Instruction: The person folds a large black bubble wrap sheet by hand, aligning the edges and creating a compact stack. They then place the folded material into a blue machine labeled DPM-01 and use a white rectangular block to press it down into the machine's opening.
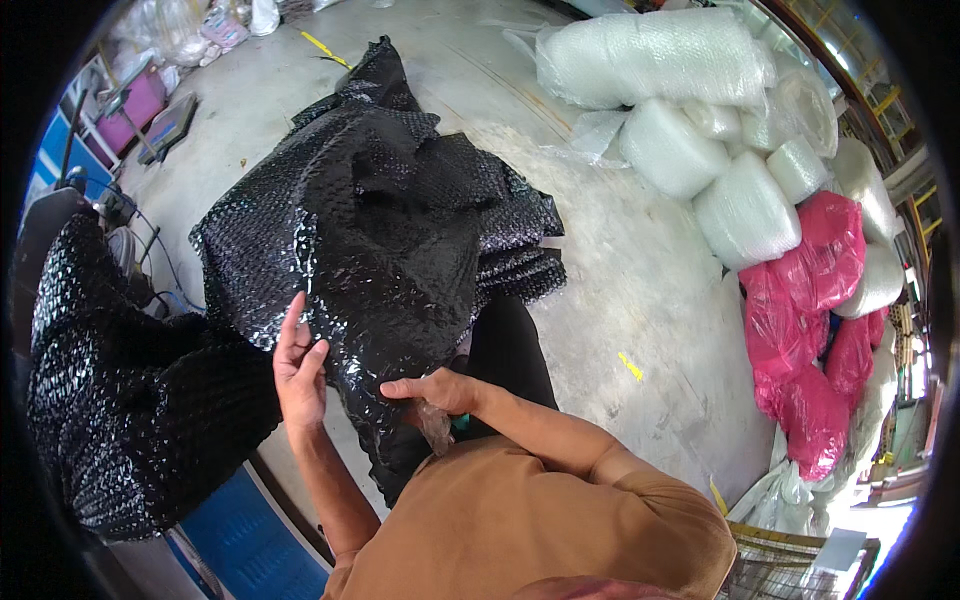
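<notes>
A large sheet of black bubble wrap (pixel 400 230), crumpled and shiny, spreads over the floor in front of me and reaches up to my body. My left hand (pixel 300 372) is at its left edge, index finger stretched out and thumb apart. Just right of it, my right hand (pixel 440 392) is closed, its thumb lying across the black wrap and the other fingers mostly hidden. From under that palm hangs a crumpled piece of clear plastic (pixel 434 427). Whether the right fingers also grip the black wrap is hidden.
More black bubble wrap (pixel 140 390) is heaped at the left, beside a blue panel (pixel 245 530). White bubble wrap rolls (pixel 675 150) are piled at the right, above pink plastic-wrapped bundles (pixel 805 300). A pink container (pixel 135 110) stands far left. A wire cage (pixel 790 560) is at lower right.
</notes>
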Demonstrator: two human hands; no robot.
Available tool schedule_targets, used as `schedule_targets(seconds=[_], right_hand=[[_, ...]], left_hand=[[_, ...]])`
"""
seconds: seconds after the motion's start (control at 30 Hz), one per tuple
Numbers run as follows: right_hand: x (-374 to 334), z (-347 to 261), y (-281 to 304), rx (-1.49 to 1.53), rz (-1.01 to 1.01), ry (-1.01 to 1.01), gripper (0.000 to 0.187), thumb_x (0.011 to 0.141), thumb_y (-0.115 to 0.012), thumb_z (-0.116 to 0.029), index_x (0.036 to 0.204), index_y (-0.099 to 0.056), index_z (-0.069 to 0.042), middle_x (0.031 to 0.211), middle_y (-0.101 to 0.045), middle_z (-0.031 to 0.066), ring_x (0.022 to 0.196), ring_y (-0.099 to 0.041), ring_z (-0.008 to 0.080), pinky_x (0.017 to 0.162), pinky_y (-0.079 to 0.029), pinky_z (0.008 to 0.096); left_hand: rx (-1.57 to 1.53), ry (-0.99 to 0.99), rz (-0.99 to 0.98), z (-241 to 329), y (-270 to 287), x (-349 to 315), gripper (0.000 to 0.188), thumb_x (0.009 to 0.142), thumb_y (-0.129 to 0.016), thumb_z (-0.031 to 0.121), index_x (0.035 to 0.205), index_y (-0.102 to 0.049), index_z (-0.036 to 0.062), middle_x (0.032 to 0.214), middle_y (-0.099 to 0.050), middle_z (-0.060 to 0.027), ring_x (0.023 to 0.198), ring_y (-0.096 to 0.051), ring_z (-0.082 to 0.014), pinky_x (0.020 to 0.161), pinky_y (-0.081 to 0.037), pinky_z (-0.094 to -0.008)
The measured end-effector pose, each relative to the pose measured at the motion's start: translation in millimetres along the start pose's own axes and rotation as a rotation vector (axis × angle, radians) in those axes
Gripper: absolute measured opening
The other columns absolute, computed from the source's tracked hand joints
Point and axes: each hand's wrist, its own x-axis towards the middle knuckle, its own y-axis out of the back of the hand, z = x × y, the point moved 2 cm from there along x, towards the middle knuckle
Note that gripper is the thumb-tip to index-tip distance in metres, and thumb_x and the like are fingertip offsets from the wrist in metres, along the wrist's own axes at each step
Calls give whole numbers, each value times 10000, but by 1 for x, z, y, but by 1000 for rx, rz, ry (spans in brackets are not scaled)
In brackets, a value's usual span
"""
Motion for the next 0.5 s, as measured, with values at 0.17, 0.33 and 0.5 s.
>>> schedule_targets(seconds=[0.17, 0.33, 0.5], right_hand=[[-31, -92, 35, -329, 449, -29, 346, 1006, -609, -245, 1296, -726, -98, 1308, -714, 108, 1228, -644, 232, 1095, -452, 359], [-218, -224, 336, 631, 744, 1310, 740, 964, -521, -632, 1347, -588, -2, 1261, -671, 182, 1127, -625, 309, 964, -496, 449], [-333, -255, 254, 392, 598, 1911, 938, 876, -606, -755, 1362, -523, 43, 1171, -671, 189, 952, -595, 299, 766, -472, 394]], left_hand=[[-27, 47, -64, -2, 4, -2, 659, 931, -636, 4, 1553, -419, 1, 1381, -641, -169, 1026, -676, -154, 839, -527, -267], [24, -11, -68, 12, 15, -5, 558, 929, -674, 67, 1466, -532, 17, 1322, -677, -142, 980, -683, -176, 820, -524, -291], [32, -11, -3, 11, 78, -19, 550, 923, -682, 101, 1451, -546, 25, 1292, -688, -128, 976, -684, -167, 835, -523, -287]])
